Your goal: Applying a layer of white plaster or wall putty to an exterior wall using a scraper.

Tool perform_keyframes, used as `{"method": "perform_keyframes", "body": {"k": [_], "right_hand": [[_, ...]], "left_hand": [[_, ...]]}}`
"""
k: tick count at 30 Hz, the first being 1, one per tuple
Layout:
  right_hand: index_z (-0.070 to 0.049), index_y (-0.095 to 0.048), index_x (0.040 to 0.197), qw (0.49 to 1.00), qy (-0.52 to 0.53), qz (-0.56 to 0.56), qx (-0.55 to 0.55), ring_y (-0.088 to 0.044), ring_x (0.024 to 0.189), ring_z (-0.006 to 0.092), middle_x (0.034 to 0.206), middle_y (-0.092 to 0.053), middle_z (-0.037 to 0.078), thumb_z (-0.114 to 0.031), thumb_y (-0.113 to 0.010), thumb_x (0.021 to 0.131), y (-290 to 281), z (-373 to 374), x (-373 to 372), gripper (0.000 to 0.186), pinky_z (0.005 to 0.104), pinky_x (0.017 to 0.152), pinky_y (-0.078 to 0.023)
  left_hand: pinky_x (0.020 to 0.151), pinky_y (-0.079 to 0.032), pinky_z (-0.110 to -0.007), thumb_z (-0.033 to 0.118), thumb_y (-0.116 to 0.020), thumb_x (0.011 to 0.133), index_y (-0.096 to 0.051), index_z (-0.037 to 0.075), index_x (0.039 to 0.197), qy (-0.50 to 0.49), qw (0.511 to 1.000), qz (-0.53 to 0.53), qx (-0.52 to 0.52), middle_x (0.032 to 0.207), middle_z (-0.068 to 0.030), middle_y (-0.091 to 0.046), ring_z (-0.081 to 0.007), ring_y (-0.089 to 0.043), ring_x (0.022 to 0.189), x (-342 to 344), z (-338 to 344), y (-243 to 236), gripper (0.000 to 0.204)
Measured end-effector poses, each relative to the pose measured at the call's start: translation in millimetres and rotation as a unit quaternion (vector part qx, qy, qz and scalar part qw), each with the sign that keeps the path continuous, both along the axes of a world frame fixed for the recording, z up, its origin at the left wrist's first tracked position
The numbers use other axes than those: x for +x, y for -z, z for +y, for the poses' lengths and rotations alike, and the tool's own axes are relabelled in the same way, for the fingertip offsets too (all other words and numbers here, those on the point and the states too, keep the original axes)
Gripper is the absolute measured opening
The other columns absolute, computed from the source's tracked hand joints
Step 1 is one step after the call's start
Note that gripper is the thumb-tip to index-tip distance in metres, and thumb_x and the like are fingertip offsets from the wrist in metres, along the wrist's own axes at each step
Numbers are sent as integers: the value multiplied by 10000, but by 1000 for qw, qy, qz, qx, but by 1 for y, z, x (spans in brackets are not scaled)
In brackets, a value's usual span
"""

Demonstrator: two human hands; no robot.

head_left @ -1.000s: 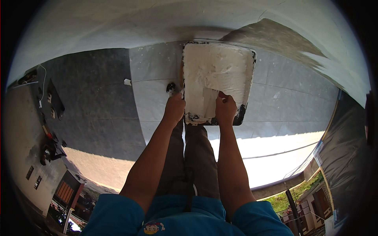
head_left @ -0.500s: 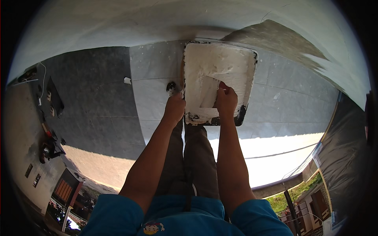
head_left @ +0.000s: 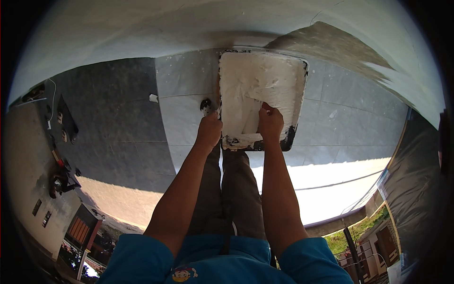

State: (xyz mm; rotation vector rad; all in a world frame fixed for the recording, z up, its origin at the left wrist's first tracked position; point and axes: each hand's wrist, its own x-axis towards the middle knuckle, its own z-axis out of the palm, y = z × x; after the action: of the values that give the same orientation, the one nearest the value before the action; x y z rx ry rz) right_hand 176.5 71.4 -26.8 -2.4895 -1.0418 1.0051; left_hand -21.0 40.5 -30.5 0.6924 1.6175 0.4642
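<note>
Nearest the camera, two bare forearms extend from blue short sleeves over dark trousers. The left hand grasps the left rim of a black, rectangular, shallow tray; any further item inside that grip cannot be made out. The right hand is clenched around the dark reddish grip of a broad, flat, paste-coated scraper.

Change: over the last half second, the right hand and scraper have shifted slightly toward the body; the left hand has kept its position. The blade remains within the tray, so the work is judged to be handling of the thick off-white paste, with the left hand steadying.

Orientation: the scraper lies in the near half of the tray. The blade's visible long axis runs near to far, its far end leaning slightly right; its free side faces left and its grip side right. The tray's longer axis also runs near to far.

Beyond stand light grey floor tiles, then a pale wall bearing a brownish patch.
</note>
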Motion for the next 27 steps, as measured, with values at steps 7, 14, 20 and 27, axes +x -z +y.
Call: {"method": "perform_keyframes", "body": {"k": [7,14,20,27], "right_hand": [[43,-684,981,988,100,95,-70,-687,873,388,916,-709,225,-305,-648,793,16,-15,31,397,451,805,-524],[52,-679,962,999,-33,1,-37,-687,859,396,896,-704,236,-304,-647,787,3,-12,13,397,457,788,-529],[38,-665,928,998,-60,14,-5,-685,832,410,858,-698,239,-274,-657,786,-1,5,8,342,462,755,-531],[38,-633,900,999,-35,29,-7,-677,793,431,817,-683,246,-238,-649,796,-27,-17,9,295,480,724,-527]], "left_hand": [[730,-471,-395,50,-462,847,-604,-60,967,59,997,43,1,801,-217,-625,-319,-589,735,0,3,-1,216],[710,-456,-365,49,-474,856,-596,-55,952,-4,999,7,-35,775,-154,-602,-245,-543,707,-6,0,1,187],[735,-452,-351,40,-472,852,-598,-59,964,18,1000,4,-26,806,-134,-608,-205,-541,757,-2,1,-1,196],[754,-458,-343,37,-474,850,-616,-59,1018,-22,999,-11,-27,823,-135,-621,-206,-547,769,-4,2,-12,240]]}}
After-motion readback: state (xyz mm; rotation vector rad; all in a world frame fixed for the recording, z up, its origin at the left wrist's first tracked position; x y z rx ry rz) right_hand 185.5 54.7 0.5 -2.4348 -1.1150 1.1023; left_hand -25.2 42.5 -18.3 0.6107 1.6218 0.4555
